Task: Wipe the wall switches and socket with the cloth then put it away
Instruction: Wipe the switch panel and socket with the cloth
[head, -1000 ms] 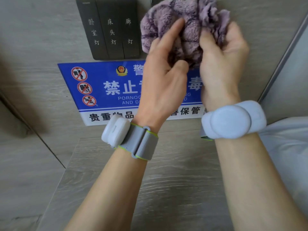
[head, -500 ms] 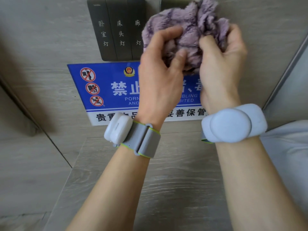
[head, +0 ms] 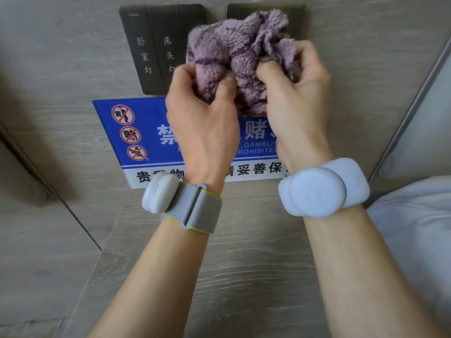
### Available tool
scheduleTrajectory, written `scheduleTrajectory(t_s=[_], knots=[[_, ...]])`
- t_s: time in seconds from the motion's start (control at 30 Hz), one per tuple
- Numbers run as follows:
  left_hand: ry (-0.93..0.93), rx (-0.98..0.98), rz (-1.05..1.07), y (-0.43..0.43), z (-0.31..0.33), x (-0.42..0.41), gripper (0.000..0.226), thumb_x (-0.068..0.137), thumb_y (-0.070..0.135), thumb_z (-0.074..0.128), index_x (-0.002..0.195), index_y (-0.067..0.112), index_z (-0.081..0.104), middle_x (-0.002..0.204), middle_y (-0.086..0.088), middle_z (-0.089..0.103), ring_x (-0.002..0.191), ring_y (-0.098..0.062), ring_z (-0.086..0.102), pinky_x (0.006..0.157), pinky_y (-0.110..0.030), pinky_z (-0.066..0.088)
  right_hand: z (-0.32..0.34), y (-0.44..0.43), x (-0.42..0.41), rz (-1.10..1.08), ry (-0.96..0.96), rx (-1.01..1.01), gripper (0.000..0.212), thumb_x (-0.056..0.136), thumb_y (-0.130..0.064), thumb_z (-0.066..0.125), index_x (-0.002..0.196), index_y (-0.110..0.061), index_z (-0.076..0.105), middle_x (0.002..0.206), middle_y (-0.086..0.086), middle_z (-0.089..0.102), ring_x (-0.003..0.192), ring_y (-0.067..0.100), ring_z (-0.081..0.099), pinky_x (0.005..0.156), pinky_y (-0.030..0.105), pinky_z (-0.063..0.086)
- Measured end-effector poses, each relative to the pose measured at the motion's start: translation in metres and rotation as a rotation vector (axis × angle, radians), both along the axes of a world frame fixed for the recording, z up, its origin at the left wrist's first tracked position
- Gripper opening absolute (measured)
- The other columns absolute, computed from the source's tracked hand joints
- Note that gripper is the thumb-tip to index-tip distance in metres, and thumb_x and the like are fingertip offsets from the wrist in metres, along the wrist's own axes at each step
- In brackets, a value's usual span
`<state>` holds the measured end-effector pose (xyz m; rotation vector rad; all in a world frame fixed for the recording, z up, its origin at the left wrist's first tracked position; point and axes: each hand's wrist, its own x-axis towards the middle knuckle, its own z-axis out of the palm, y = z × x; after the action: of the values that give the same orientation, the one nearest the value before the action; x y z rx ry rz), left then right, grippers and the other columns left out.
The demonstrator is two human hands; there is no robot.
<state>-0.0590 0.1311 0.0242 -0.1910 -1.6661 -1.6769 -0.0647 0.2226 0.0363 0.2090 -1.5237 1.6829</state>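
Observation:
A fluffy purple cloth (head: pixel 234 54) is bunched up in front of the wall, held between both hands. My left hand (head: pixel 202 118) grips its lower left part with curled fingers. My right hand (head: pixel 297 93) clutches its right side. Behind the cloth on the wall is a dark switch panel (head: pixel 148 50) with white labels; its right switch is hidden by the cloth. A second dark plate (head: pixel 266 8) shows at the top, mostly covered, so I cannot tell if it is the socket.
A blue and white warning sign (head: pixel 144 132) is fixed to the wall under the switches. A wood-grain ledge (head: pixel 244 276) lies below my forearms. White bedding (head: pixel 419 228) is at the right, beside a grey frame edge (head: pixel 415 93).
Both hands have closed tighter on the cloth, bunching it, and dropped a little relative to the wall. The view has tilted so that the switch panel sits lower and further right in frame.

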Motion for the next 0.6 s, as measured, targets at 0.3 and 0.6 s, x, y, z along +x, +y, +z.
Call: scheduleTrajectory(t_s=[0.3,0.6], knots=[[-0.073,-0.28,-0.157,0.009,0.001,0.005,0.013,0.09,0.022,0.064,0.088,0.01,0.06,0.077,0.003,0.068,0.069,-0.015,0.059,0.069,-0.029,0.051,-0.004,0.013,-0.001,-0.152,0.045,-0.149,0.017,0.074,-0.014,0.059,0.067,-0.025,0.048,0.057,-0.016,0.052,0.055,-0.001,0.044,0.065,0.03,0.042],[0.052,-0.219,-0.028,0.008,0.005,0.012,0.04,0.085,0.012,0.062,0.124,0.015,0.053,0.105,0.0,0.067,0.095,-0.015,0.062,0.087,-0.029,0.051,-0.001,0.007,0.004,-0.194,-0.011,-0.043,0.009,0.079,-0.016,0.06,0.081,-0.019,0.052,0.066,-0.014,0.055,0.058,0.001,0.047,0.065,0.026,0.043]])
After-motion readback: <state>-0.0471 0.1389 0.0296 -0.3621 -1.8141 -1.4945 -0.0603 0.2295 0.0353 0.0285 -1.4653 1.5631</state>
